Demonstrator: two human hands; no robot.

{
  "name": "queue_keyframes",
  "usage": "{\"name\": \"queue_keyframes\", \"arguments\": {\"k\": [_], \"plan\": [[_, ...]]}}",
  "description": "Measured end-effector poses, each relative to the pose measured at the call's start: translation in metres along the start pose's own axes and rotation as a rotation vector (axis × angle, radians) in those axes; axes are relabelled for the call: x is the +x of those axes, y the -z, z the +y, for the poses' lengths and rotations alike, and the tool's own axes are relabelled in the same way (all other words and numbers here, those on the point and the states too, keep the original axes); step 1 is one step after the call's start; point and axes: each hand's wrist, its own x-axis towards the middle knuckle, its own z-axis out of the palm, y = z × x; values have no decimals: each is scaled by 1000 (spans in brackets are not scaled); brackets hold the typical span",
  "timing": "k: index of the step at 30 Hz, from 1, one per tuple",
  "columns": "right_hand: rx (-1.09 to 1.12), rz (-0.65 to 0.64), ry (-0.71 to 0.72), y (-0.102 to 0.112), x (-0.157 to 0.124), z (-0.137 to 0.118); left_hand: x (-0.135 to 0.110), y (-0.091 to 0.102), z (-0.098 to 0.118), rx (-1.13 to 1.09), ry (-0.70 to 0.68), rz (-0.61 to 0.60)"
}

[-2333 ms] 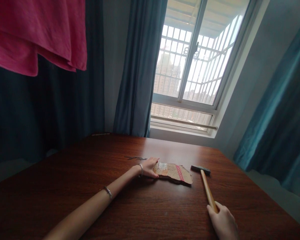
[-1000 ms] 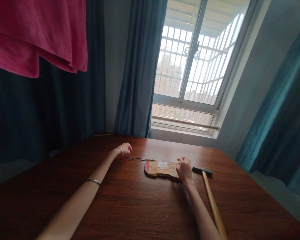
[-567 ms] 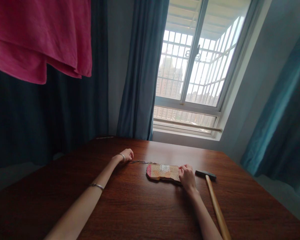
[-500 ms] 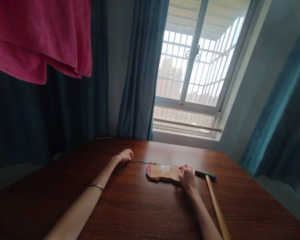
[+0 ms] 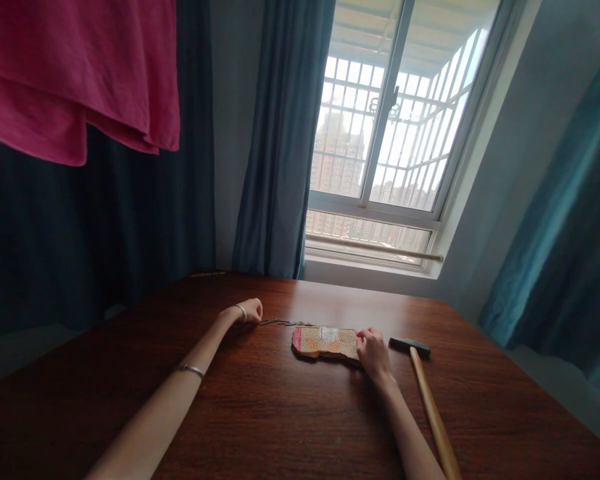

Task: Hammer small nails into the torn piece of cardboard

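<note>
A pink cloth (image 5: 80, 73) hangs at the upper left, in front of dark curtains. Below it, a dark wooden table (image 5: 280, 420) fills the lower half of the view.

The person's left hand (image 5: 250, 311) lies on the table at left of centre, with a bracelet (image 5: 241, 311) on the wrist and the fingers curled loosely inward. It sits at the near end of a few thin metal nails (image 5: 280, 323) lying flat. Whether it pinches one cannot be told.

Just to the right, touching the nails' far end, lies a flat wooden piece (image 5: 323, 341), pale, dotted and pink-edged. The right hand (image 5: 373, 350) covers its right end with the fingers bent down over it, apparently pinning it flat so it does not slide.

Further right, a hammer (image 5: 425, 393) lies untouched. Its dark head is near the wooden piece and its long wooden handle points back toward the person, within easy reach of the right hand.

A bright barred window (image 5: 380, 133) is behind.
</note>
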Motion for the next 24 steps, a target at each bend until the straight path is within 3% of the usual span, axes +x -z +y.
{"name": "queue_keyframes", "arguments": {"k": [5,8,11,15,18,21,24], "plan": [[124,27,-22,3,-1,-4,-7,7,15,-35,-55,53],[250,36,-12,1,0,-12,-12,17,45,-216,-196,148],[405,22,-12,-4,0,-23,-16,16,89,-431,-342,252],[618,-34,-45,-11,-3,-38,-25,-14,147,-570,-432,229],[748,-61,-86,-14,-7,-45,-34,-45,177,-600,-521,168],[835,-63,-108,-16,-10,-48,-39,-66,191,-584,-555,142],[890,-51,-128,-18,-10,-48,-40,-75,194,-574,-527,174]]}}
